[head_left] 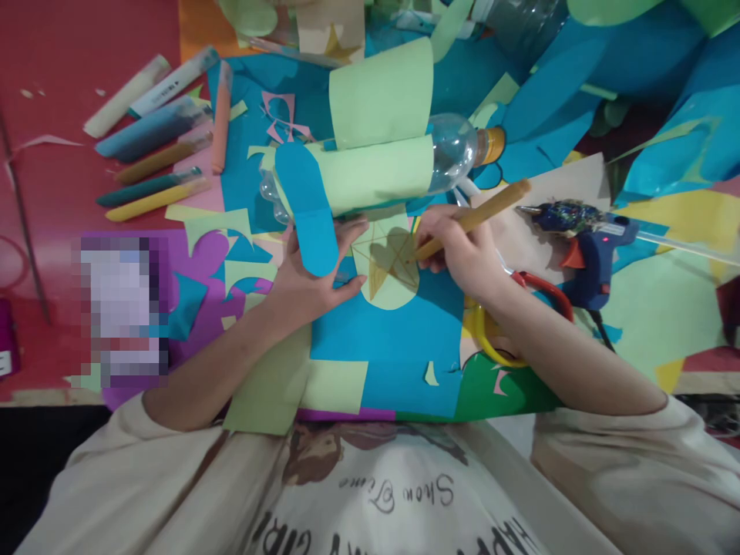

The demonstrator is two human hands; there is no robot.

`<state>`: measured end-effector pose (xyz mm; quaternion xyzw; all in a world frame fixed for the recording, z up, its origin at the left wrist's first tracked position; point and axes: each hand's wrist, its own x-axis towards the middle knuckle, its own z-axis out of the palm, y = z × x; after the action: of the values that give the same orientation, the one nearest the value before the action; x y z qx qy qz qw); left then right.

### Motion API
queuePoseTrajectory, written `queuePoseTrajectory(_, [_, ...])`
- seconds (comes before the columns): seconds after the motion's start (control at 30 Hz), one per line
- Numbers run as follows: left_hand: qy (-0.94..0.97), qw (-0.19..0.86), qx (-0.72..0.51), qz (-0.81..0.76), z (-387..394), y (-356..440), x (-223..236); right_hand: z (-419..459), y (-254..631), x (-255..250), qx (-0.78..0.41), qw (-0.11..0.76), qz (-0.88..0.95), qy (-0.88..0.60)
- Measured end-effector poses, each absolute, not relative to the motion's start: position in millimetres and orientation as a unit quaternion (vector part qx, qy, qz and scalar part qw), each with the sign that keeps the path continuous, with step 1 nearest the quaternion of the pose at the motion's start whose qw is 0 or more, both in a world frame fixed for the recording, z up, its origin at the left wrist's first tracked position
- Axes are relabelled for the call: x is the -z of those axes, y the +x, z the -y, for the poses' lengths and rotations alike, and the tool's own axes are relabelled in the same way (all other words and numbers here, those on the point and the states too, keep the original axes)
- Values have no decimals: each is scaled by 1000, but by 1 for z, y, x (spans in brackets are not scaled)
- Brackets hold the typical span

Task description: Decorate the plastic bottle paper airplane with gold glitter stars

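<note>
As the right hand [462,254] works close over a crowded red surface [46,169], its fingers close around an ochre marker [491,206], the tip at the right edge of a pale green paper piece [388,258] bearing a drawn star [380,281]. The piece lies just below a clear bottle [455,150], with the left hand [301,289] at its left side, fingers spread, thumb and forefinger by the edge, and a blue paper strip [305,204] lying across the back of the hand. The paper looks light, thin and bendable, likely to slide or crease under a push, and is best held flat by its margins; the marker appears light, stiff and smooth, best gripped low on the barrel.

The count: one starred piece, one marker in hand, one bottle with one orange cap [494,145], one blue glue gun [595,262], and two scissor handles, one red [552,291], one yellow [484,343]. At upper left lie at least seven loose markers [156,158]; the paper scraps overlap too much to number.
</note>
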<state>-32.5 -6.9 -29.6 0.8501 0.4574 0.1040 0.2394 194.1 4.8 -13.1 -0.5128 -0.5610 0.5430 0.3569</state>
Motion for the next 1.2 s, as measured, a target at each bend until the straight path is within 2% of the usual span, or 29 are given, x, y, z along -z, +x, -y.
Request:
queuePoseTrajectory(0.17, [848, 244, -94, -461, 7, -32, 28, -6, 196, 14, -564, 340, 583, -476])
queuePoseTrajectory(0.4, [845, 246, -83, -467, 6, -31, 28, -4, 195, 18, -487, 312, 641, -505])
queuePoseTrajectory(0.73, [845, 248, -92, -464, 7, -30, 27, -4, 193, 18, -444, 307, 675, -503])
queuePoseTrajectory(0.97, [846, 252, -86, -463, 6, -31, 27, -5, 192, 14, -466, 283, 693, -472])
queuePoseTrajectory(1.2, [847, 250, -86, -462, 6, -30, 25, -6, 194, 17, -476, 298, 677, -476])
